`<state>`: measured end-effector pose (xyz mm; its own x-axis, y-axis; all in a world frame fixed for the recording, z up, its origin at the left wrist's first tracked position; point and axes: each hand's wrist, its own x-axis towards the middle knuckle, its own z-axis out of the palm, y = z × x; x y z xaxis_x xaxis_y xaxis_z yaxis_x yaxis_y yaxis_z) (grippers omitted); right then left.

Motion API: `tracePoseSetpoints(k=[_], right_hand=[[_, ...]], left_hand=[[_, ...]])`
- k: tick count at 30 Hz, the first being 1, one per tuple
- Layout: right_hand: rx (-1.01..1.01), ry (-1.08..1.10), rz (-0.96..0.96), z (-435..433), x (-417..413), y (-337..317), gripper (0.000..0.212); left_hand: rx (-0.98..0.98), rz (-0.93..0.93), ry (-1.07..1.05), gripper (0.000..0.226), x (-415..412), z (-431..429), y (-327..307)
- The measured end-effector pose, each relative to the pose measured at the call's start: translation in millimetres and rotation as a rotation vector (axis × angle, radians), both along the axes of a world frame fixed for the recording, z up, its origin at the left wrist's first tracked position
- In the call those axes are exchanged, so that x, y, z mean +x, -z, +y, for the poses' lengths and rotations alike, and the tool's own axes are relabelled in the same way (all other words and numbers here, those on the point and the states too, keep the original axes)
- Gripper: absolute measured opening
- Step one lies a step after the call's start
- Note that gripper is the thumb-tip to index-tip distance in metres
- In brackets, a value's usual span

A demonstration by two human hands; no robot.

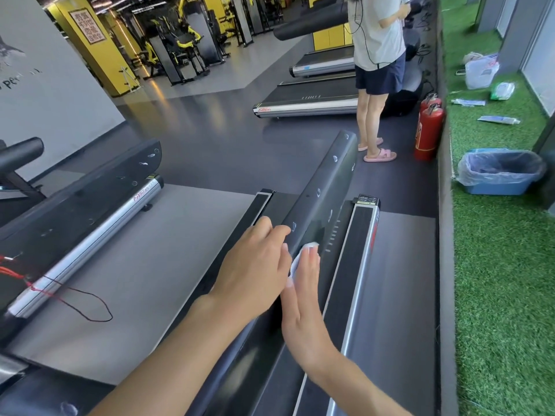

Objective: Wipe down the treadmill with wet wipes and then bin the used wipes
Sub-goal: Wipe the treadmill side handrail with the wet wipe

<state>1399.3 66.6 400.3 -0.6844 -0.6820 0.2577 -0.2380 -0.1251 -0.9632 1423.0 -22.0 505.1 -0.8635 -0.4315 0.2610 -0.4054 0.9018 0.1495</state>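
A long black treadmill handrail (324,187) runs from the bottom of the view toward the upper right. A small white wet wipe (295,259) lies on it, mostly covered. My right hand (303,298) presses the wipe flat against the rail with straight fingers. My left hand (255,265) rests on the rail just to the left, its fingers laid over the top edge. The treadmill's grey side rail (360,259) runs beneath on the right. A blue bin (501,172) with a clear liner stands on the green turf at the right.
A person in pink slippers (377,85) stands beyond the rail's far end, near two red fire extinguishers (428,127). Another treadmill (90,211) with a red cord is on the left. Bags and wipe packets (492,82) lie on the turf.
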Motion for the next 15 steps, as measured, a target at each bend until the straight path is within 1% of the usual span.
tracePoseSetpoints(k=[1, 2, 4, 5, 6, 7, 8, 9, 10, 11, 12, 13, 14, 15], right_hand=[[-0.007, 0.005, -0.026, -3.3, -6.2, 4.6, 0.059], [-0.006, 0.026, -0.110, -11.0, -18.3, 4.2, 0.051], [-0.011, 0.097, -0.392, -21.6, -44.1, -2.5, 0.019], [0.000, 0.108, -0.464, -23.4, -49.7, -3.4, 0.013], [-0.003, 0.069, -0.490, -19.4, -46.5, -2.4, 0.013], [-0.021, 0.007, -0.483, -13.6, -39.3, -4.5, 0.005], [-0.019, -0.005, -0.442, -6.8, -29.0, -5.5, 0.038], [-0.016, -0.035, -0.441, -0.7, -21.3, -11.5, 0.045], [-0.017, -0.019, -0.457, -2.3, -22.5, -4.9, 0.040], [0.014, -0.041, -0.440, -3.2, -29.8, -2.6, 0.028], [0.038, -0.058, -0.430, -6.5, -40.0, 5.1, 0.030], [0.064, -0.073, -0.397, -6.7, -50.9, 16.3, 0.046], [0.040, -0.091, -0.476, -8.0, -59.9, 25.4, 0.064], [0.033, -0.097, -0.530, -7.6, -65.1, 31.2, 0.073]], left_hand=[[-0.010, -0.001, -0.014, 0.032, -2.7, 0.2, 1.2], [-0.025, 0.000, -0.030, 0.031, -5.0, 0.8, 2.4], [-0.065, 0.009, -0.049, 0.030, -7.2, 2.9, 5.1], [-0.079, 0.013, -0.052, 0.030, -7.3, 3.5, 6.2], [-0.088, 0.017, -0.052, 0.030, -7.5, 3.8, 7.1], [-0.095, 0.021, -0.053, 0.029, -7.9, 3.6, 7.8], [-0.103, 0.025, -0.053, 0.028, -8.3, 3.4, 8.6], [-0.114, 0.030, -0.053, 0.027, -8.4, 3.4, 9.1], [-0.125, 0.036, -0.051, 0.026, -8.4, 3.4, 9.4], [-0.133, 0.041, -0.050, 0.025, -8.3, 3.6, 9.6], [-0.141, 0.044, -0.050, 0.024, -8.4, 4.2, 9.9], [-0.148, 0.043, -0.049, 0.024, -7.9, 4.7, 10.2], [-0.154, 0.040, -0.046, 0.024, -7.0, 5.1, 10.2], [-0.157, 0.036, -0.043, 0.024, -6.6, 5.5, 10.1]])
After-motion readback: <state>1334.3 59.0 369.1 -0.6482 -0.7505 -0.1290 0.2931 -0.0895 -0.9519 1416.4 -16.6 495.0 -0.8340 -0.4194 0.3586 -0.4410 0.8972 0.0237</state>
